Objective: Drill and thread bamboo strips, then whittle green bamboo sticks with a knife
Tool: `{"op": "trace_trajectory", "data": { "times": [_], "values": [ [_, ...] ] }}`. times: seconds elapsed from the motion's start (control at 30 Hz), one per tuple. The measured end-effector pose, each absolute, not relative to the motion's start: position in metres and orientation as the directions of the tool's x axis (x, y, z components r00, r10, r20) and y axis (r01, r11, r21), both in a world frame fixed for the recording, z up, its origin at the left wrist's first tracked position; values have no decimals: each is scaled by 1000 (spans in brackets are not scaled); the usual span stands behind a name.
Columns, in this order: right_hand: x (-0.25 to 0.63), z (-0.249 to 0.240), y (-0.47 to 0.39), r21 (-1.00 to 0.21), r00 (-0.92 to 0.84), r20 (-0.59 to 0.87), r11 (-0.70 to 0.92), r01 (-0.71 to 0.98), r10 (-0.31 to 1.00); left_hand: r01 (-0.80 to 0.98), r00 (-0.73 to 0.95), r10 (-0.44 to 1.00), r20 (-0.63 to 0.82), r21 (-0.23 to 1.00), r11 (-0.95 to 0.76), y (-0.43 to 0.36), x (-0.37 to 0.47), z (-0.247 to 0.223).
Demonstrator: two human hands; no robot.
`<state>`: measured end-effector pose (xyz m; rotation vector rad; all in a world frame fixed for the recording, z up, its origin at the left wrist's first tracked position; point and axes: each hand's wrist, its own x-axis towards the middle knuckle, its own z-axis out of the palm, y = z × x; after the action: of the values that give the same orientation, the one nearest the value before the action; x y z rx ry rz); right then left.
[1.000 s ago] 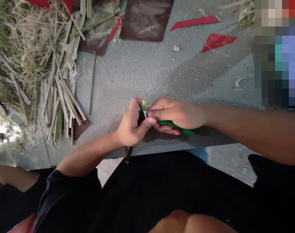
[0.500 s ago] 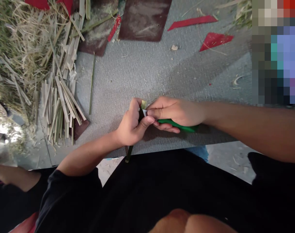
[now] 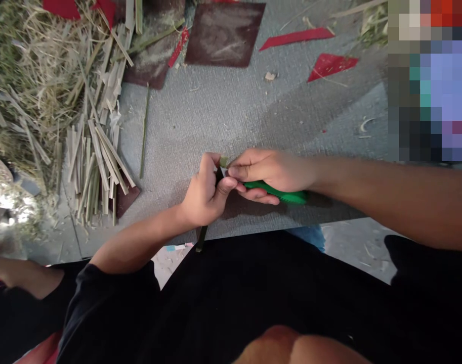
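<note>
My left hand (image 3: 206, 194) is wrapped round a dark green strip (image 3: 202, 238), whose lower end sticks out over the table's near edge and whose pale tip shows above the fingers. Close beside it, my right hand (image 3: 270, 172) is closed on a green-handled knife (image 3: 293, 196). A small part of the pale blade shows between the two hands, against the strip near its upper end. The left thumb lies by the right fingertips. Both hands are just above the grey table (image 3: 223, 111).
At the left lie a bundle of pale strips (image 3: 97, 172) and a heap of shavings (image 3: 37, 65). Brown squares (image 3: 225, 35) and red scraps (image 3: 332, 65) lie at the back. Another person's arm (image 3: 26, 275) is at the lower left.
The green handle shows more below the right hand, and both hands have shifted very slightly left. The view has moved a little; both grips stay the same.
</note>
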<state>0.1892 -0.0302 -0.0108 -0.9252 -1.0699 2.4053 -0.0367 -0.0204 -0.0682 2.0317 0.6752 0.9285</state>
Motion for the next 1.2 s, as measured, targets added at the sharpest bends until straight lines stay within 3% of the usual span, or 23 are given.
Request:
{"op": "trace_trajectory", "data": {
  "times": [0.13,0.33,0.5,0.7,0.83,0.97,1.07,1.2],
  "values": [
    [184,-6,-33,-797,-637,-427,-600,-71,642,153,568,759,318,865,-477,-21,-35,-69],
    [190,-26,-24,-780,-769,-340,-619,-90,541,51,610,725,319,898,-438,-20,-33,-69],
    [192,-30,-20,-715,-805,-382,-697,-54,455,167,584,772,252,893,-418,-24,-37,-66],
    [170,-34,-37,-822,-556,-388,-549,-153,735,227,536,832,144,925,-306,-26,-37,-65],
    [168,-40,-39,-877,-509,-307,-446,-175,804,60,590,806,53,992,-110,-21,-32,-66],
    [183,-33,-31,-894,-556,-258,-413,-172,790,-130,682,730,41,989,67,-13,-28,-66],
    [194,-25,-26,-892,-640,-281,-441,-101,715,-145,707,707,-10,976,159,-8,-28,-66],
    [199,-29,-21,-881,-733,-283,-470,-57,618,-121,727,687,8,986,117,-6,-34,-67]
  ]
}}
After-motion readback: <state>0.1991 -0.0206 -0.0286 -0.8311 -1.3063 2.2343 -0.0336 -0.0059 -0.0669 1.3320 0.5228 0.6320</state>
